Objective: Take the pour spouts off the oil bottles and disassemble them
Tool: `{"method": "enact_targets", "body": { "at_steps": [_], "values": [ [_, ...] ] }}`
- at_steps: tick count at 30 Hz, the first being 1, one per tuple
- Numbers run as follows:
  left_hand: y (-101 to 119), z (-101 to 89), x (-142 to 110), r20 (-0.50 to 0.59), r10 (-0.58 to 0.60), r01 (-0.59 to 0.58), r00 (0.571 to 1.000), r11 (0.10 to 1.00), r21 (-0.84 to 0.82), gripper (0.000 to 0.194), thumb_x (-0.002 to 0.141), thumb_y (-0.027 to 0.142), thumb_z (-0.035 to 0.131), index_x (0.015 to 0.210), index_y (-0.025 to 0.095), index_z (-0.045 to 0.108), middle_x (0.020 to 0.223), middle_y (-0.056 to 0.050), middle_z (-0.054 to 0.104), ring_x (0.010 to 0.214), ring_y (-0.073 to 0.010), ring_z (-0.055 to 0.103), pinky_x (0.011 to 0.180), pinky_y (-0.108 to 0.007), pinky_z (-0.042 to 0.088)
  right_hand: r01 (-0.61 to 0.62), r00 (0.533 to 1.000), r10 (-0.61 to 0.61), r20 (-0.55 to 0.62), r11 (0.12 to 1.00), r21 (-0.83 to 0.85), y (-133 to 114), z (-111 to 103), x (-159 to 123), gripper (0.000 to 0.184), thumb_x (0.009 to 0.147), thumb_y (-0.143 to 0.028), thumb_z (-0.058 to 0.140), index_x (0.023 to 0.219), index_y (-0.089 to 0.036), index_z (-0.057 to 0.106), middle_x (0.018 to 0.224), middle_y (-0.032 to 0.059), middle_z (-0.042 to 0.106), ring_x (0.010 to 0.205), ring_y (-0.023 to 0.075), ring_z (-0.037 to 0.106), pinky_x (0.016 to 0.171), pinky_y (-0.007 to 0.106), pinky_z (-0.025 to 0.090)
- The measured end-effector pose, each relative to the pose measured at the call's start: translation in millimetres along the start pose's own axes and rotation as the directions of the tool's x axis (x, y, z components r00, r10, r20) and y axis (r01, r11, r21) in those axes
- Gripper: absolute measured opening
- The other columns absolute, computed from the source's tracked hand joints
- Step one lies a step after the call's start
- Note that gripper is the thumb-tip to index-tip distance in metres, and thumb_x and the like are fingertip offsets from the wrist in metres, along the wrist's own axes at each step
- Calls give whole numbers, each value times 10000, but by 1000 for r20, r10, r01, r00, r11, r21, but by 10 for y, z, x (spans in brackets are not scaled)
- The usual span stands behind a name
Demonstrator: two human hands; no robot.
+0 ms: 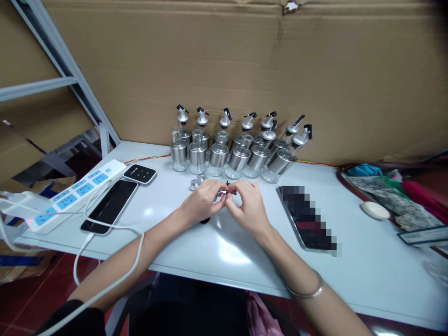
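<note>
Above the middle of the white table, my left hand and my right hand meet fingertip to fingertip. Both are closed on a small black-and-silver pourer spout piece, mostly hidden by the fingers. Silvery loose parts lie just behind my left hand, partly covered by it. A small black piece shows under that hand. Beyond stand several glass bottles with steel sleeves. The back row and the rightmost front ones carry silver pourers with black levers; other front bottles have bare glass necks.
At left are a white power strip, a phone with a white cable crossing over my left forearm, and a small white device. Another phone lies right, near a white oval object. Cardboard stands behind.
</note>
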State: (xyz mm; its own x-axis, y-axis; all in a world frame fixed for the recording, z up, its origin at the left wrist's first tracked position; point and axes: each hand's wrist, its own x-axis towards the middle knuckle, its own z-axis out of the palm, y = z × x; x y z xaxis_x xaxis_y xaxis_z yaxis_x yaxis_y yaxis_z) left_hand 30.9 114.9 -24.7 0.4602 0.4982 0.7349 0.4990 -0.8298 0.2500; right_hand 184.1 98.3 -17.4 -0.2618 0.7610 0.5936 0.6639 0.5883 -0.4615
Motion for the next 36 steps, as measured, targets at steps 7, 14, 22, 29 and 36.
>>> {"method": "enact_targets", "body": {
  "at_steps": [7, 14, 22, 29, 36],
  "values": [
    [-18, 9, -10, 16, 7, -6, 1000, 1000, -7, 32, 839, 149, 470, 859, 170, 484, 765, -25, 621, 710, -148, 592, 682, -269, 463, 0, 1000, 1, 17, 1000, -11, 5, 1, 1, 37, 754, -178, 468, 718, -188, 472, 680, 1, 550, 686, 158, 518, 736, 333, 329],
    [-8, -21, 19, 21, 64, -62, 998, 995, -81, 46, 857, 154, 466, 836, 159, 506, 711, -13, 609, 651, -127, 573, 647, -248, 465, 48, 995, -49, 84, 999, 6, 13, -1, -8, 56, 759, -181, 408, 704, -190, 405, 667, 11, 492, 664, 166, 464, 681, 330, 324],
    [-39, -49, 12, 51, 55, -51, 997, 996, -80, 50, 860, 135, 480, 878, 155, 523, 737, -13, 633, 654, -125, 584, 663, -256, 476, 36, 986, -43, 161, 998, 46, 44, -30, 1, 121, 852, -182, 358, 756, -184, 433, 723, 22, 512, 688, 164, 460, 679, 320, 323],
    [-53, -37, 13, 40, 63, -60, 997, 995, -83, 51, 868, 133, 478, 882, 151, 524, 741, -13, 632, 660, -124, 586, 678, -260, 478, 23, 986, -27, 167, 999, 25, 49, -17, -3, 122, 856, -178, 356, 765, -180, 437, 729, 21, 507, 684, 160, 455, 691, 314, 328],
    [-40, -43, 15, 49, 82, -77, 995, 993, -90, 54, 871, 124, 478, 884, 147, 524, 719, -9, 619, 655, -121, 583, 693, -261, 472, 34, 983, -31, 181, 999, -12, 39, -15, -1, 97, 825, -151, 354, 744, -183, 399, 711, 15, 484, 672, 158, 444, 695, 314, 320]
  ]
}}
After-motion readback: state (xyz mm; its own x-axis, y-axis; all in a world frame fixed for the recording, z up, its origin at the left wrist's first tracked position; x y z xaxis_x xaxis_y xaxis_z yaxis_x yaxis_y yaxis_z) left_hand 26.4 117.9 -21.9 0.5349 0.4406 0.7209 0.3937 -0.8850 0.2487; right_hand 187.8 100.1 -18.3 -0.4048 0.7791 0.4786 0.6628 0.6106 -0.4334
